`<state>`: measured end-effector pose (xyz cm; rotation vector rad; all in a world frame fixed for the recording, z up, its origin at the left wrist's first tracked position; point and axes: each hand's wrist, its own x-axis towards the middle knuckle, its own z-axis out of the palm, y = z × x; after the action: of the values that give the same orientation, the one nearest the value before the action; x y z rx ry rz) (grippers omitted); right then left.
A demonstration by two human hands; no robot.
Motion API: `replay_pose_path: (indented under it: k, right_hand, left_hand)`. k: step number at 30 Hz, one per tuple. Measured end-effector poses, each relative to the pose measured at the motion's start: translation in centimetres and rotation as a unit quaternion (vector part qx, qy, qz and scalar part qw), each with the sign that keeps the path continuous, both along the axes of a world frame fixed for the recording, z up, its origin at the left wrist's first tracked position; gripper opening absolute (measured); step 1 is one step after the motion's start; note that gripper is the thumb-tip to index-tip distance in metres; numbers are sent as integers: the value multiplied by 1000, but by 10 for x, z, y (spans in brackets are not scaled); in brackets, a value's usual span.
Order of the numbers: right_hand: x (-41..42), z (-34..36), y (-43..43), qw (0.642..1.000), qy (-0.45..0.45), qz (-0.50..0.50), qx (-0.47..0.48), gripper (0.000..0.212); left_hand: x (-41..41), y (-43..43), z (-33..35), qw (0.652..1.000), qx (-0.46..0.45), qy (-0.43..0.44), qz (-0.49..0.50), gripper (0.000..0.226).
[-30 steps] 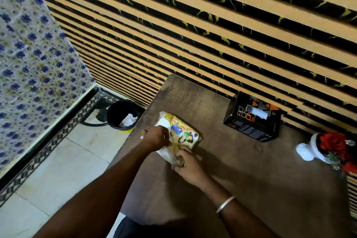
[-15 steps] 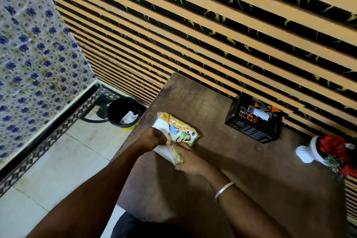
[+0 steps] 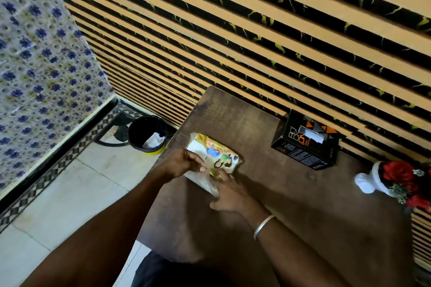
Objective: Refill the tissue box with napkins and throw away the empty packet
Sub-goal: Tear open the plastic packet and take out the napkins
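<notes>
A yellow printed napkin packet (image 3: 218,155), full of white napkins, lies near the left edge of the brown table (image 3: 303,205). My left hand (image 3: 184,162) pinches the packet's near end from the left. My right hand (image 3: 229,196), with a silver bangle on the wrist, grips the clear plastic end of the packet from the right. A black tissue box (image 3: 305,145) with orange marks stands at the back by the wall, a bit of white tissue showing in its top slot.
A black bin (image 3: 148,134) with a yellow base and white paper inside stands on the tiled floor left of the table. A white vase with red flowers (image 3: 396,179) lies at the table's right edge. The slatted wall runs behind the table.
My hands have shifted on the packet's near end, the left fingers now pinching further in over the plastic. The packet stays in the same place on the table.
</notes>
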<state>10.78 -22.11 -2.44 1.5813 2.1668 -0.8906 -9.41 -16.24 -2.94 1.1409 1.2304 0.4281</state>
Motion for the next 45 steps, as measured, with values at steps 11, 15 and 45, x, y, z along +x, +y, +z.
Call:
replay_pose_path:
  k: [11, 15, 45]
  right_hand:
    - [-5, 9, 15, 936, 261, -221, -86, 24]
    - [-22, 9, 12, 930, 294, -213, -62, 12]
    - [-14, 28, 1, 844, 379, -379, -14, 20]
  left_hand:
    - [-37, -27, 1, 993, 94, 36, -63, 17]
    - [-43, -38, 6, 994, 104, 15, -42, 15]
    - [-67, -107, 18, 923, 224, 283, -135, 28]
